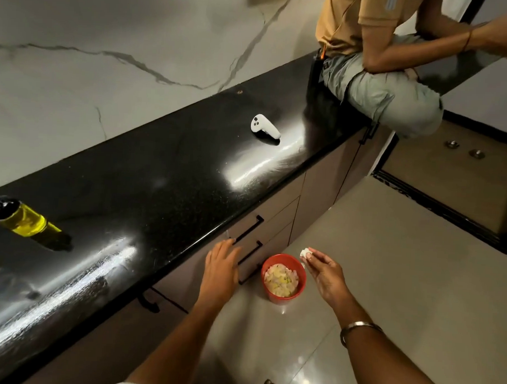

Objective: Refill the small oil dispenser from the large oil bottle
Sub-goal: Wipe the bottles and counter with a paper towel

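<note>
The small oil dispenser (pixel 23 219) stands on the black countertop (pixel 166 171) at the far left, its glass body filled with yellow oil under a black top. No large oil bottle is in view. My left hand (pixel 222 267) hovers open in front of the drawer fronts, just below the counter edge, holding nothing. My right hand (pixel 324 270) is out over the floor to the right of a red bin, its fingertips pinched on a small white wad (pixel 304 253).
A red bin (pixel 283 279) with crumpled scraps stands on the tiled floor between my hands. A white handheld controller (pixel 264 126) lies on the counter further along. A person (pixel 380 67) sits on the counter's far end. Black drawer handles (pixel 248 234) stick out below the edge.
</note>
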Demonstrator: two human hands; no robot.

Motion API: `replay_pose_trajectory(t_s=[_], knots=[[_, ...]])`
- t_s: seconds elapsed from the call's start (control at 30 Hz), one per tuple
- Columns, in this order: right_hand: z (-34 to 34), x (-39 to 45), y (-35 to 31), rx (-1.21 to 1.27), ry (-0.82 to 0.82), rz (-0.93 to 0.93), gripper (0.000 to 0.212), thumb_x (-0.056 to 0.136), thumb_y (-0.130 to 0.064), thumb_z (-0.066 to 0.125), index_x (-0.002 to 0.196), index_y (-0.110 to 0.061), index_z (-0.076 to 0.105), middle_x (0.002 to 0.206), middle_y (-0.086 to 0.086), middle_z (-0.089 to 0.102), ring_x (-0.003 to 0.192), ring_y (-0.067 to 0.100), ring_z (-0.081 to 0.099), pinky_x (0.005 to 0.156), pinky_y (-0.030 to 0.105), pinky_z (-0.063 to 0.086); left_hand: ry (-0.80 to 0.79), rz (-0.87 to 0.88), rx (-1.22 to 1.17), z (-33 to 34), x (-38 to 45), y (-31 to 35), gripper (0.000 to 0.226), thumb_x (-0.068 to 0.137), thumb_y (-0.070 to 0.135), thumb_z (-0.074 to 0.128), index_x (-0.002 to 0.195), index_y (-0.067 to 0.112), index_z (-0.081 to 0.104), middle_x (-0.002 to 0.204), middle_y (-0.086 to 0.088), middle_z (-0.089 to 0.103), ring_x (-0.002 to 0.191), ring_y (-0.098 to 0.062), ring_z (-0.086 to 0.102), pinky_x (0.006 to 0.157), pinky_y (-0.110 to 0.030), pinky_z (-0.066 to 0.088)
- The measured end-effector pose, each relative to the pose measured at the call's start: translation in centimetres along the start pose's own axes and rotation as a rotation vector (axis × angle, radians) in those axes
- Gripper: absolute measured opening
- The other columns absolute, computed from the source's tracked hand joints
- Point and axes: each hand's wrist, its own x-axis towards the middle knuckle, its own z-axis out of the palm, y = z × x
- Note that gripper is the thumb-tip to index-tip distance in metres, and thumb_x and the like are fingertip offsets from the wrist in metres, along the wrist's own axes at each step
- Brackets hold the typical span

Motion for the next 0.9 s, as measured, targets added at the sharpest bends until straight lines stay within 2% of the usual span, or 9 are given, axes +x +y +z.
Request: replay_pose_trajectory(t_s=[0.07, 0.17, 0.3, 0.4, 0.47, 0.53, 0.7, 0.83, 0.9], knots=[[-0.5, 0.7, 0.1, -0.009, -0.033, 0.040, 0.018, 0.084, 0.008, 0.061, 0.100, 0.000, 0.065, 0.093, 0.014, 0.072, 0.080, 0.022, 0.072, 0.062, 0.021, 0.057, 0.079, 0.025, 0.028, -0.7, 0.5, 0.5, 0.051, 0.090, 0.011, 0.054, 0.140, 0.023, 0.049, 0.151, -0.004, 0.036, 0.145, -0.023, 0.024, 0.119, -0.042, 0.013], [-0.7, 1.9, 0.4, -0.024, -0.048, 0.084, 0.018, 0.084, 0.006, 0.062, 0.101, -0.001, 0.065, 0.088, 0.010, 0.075, 0.076, 0.017, 0.073, 0.060, 0.021, 0.056, 0.163, 0.039, 0.054, -1.7, 1.8, 0.3, 0.049, 0.088, 0.010, 0.056, 0.136, 0.022, 0.053, 0.146, -0.005, 0.043, 0.140, -0.024, 0.032, 0.117, -0.045, 0.020], [-0.7, 4.2, 0.9, -0.121, -0.045, 0.098, 0.019, 0.085, 0.005, 0.064, 0.101, -0.005, 0.065, 0.103, 0.016, 0.069, 0.082, 0.020, 0.072, 0.062, 0.023, 0.057, 0.238, 0.006, 0.061, -2.9, 2.8, -0.3, 0.048, 0.086, 0.006, 0.055, 0.132, 0.020, 0.057, 0.141, -0.004, 0.048, 0.135, -0.028, 0.038, 0.114, -0.049, 0.027], [-1.0, 7.5, 2.1, -0.388, 0.039, 0.116, 0.043, 0.085, 0.000, 0.067, 0.125, -0.007, 0.054, 0.123, 0.017, 0.060, 0.099, 0.032, 0.066, 0.074, 0.033, 0.057, 0.276, -0.019, 0.069, -3.5, 3.0, -1.1, 0.049, 0.085, 0.005, 0.054, 0.131, 0.019, 0.058, 0.140, -0.006, 0.050, 0.131, -0.031, 0.041, 0.110, -0.050, 0.031], [-1.4, 9.5, 2.8, -0.511, 0.124, 0.141, 0.056, 0.088, -0.004, 0.064, 0.138, -0.012, 0.043, 0.127, 0.016, 0.057, 0.100, 0.033, 0.065, 0.085, 0.043, 0.056, 0.277, -0.048, 0.081, -3.8, 3.1, -1.7, 0.047, 0.087, 0.005, 0.055, 0.132, 0.019, 0.058, 0.140, -0.006, 0.050, 0.132, -0.031, 0.041, 0.110, -0.049, 0.032], [-2.0, 11.0, 3.4, -0.608, 0.207, 0.124, 0.053, 0.086, -0.005, 0.059, 0.137, -0.014, 0.046, 0.123, 0.019, 0.061, 0.100, 0.033, 0.064, 0.091, 0.049, 0.053, 0.280, -0.067, 0.091, -4.1, 3.1, -2.2, 0.045, 0.089, 0.007, 0.055, 0.133, 0.020, 0.057, 0.140, -0.006, 0.049, 0.132, -0.030, 0.041, 0.110, -0.048, 0.031], [-3.1, 11.8, 5.0, -0.691, 0.271, 0.074, 0.031, 0.080, -0.002, 0.051, 0.104, -0.018, 0.063, 0.111, 0.019, 0.067, 0.097, 0.036, 0.066, 0.091, 0.049, 0.053, 0.288, -0.104, 0.079, -4.1, 2.8, -3.3, 0.043, 0.091, 0.008, 0.055, 0.132, 0.020, 0.057, 0.139, -0.005, 0.050, 0.130, -0.029, 0.042, 0.108, -0.047, 0.032], [0.7, 7.4, 2.6, -0.808, 0.189, -0.101, 0.023, 0.089, -0.002, 0.055, 0.108, -0.010, 0.066, 0.108, 0.010, 0.067, 0.100, 0.029, 0.063, 0.093, 0.039, 0.051, 0.280, -0.113, 0.049, -4.1, 2.8, -3.3, 0.043, 0.092, 0.009, 0.053, 0.134, 0.019, 0.056, 0.139, -0.005, 0.050, 0.131, -0.028, 0.041, 0.109, -0.046, 0.030], [3.3, 6.0, 1.6, -0.851, 0.119, -0.187, 0.021, 0.093, -0.007, 0.055, 0.111, -0.011, 0.065, 0.109, 0.009, 0.067, 0.101, 0.028, 0.064, 0.092, 0.041, 0.052, 0.269, -0.120, 0.039, -4.3, 2.8, -3.2, 0.044, 0.094, 0.011, 0.052, 0.136, 0.020, 0.054, 0.141, -0.003, 0.048, 0.133, -0.027, 0.038, 0.111, -0.046, 0.029]])
